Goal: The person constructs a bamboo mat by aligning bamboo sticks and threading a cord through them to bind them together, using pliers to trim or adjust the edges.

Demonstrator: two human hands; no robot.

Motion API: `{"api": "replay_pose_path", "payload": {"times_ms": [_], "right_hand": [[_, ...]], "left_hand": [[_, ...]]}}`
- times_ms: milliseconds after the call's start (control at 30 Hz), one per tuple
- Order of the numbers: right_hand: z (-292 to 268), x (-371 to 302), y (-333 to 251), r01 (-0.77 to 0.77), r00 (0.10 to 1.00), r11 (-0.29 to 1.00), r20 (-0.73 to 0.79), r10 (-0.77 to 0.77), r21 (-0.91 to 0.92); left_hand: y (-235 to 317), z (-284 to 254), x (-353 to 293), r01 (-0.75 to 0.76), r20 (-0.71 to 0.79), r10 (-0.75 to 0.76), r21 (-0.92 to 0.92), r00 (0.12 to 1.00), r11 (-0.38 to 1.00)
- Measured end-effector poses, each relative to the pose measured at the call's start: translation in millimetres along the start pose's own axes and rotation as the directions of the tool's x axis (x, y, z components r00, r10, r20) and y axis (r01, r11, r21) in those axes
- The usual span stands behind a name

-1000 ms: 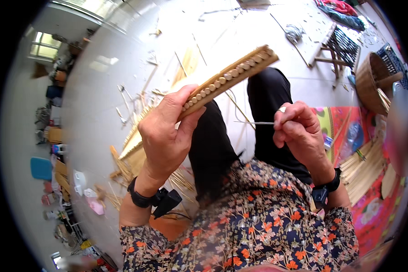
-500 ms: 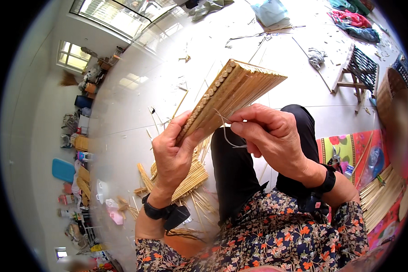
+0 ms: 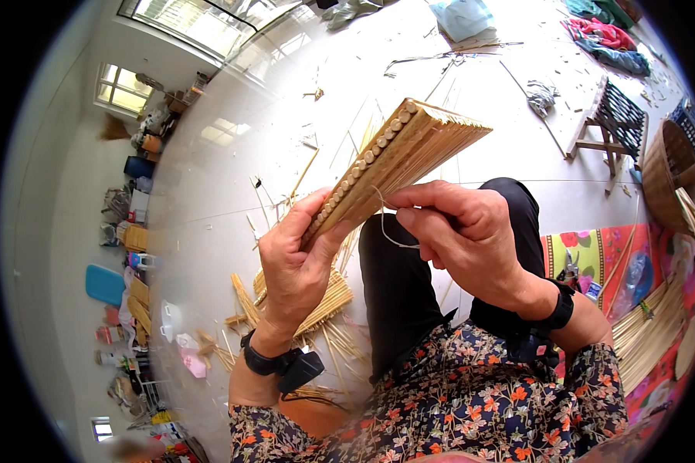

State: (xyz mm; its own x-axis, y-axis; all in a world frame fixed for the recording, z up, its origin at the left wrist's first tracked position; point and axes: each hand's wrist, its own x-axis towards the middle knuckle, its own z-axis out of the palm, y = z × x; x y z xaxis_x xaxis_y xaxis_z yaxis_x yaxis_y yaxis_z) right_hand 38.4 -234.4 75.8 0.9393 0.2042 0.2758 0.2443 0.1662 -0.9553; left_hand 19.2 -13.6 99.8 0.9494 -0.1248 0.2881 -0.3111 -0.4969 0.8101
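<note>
White glossy tiled floor point(image 3: 262, 166), clock from view centre: widest stretch 10 to 12, thin scraps scattered. Tan wedge-shaped bundle of stacked wooden strips point(image 3: 398, 158) at 1, held in air, upper end free. Left hand point(image 3: 295, 251) at 8, thumb and fingers closed round its lower end. Right hand point(image 3: 463, 231) at 3, thumb and forefinger pinching thin white strand point(image 3: 400, 244) beside bundle, contact unclear. Black-trousered legs point(image 3: 398, 282) block 5; pale stick heap point(image 3: 324, 309) 7; dark-mesh folding stool point(image 3: 616, 116) 2; brown woven basket point(image 3: 660, 177) 3.
</note>
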Motion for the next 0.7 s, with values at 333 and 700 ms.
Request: {"api": "replay_pose_path", "payload": {"times_ms": [333,700], "right_hand": [[-4.4,-24.3,-8.0,0.138,0.989,0.97,-0.018,-0.144,-0.199],[-43.4,-80.3,8.3,-0.063,0.998,0.987,0.016,0.066,-0.148]], "left_hand": [[3.0,16.9,-14.6,-0.164,-0.086,0.179,0.156,0.98,0.974],[-10.4,59.5,-44.0,-0.446,0.019,0.479,0.395,0.878,0.803]]}}
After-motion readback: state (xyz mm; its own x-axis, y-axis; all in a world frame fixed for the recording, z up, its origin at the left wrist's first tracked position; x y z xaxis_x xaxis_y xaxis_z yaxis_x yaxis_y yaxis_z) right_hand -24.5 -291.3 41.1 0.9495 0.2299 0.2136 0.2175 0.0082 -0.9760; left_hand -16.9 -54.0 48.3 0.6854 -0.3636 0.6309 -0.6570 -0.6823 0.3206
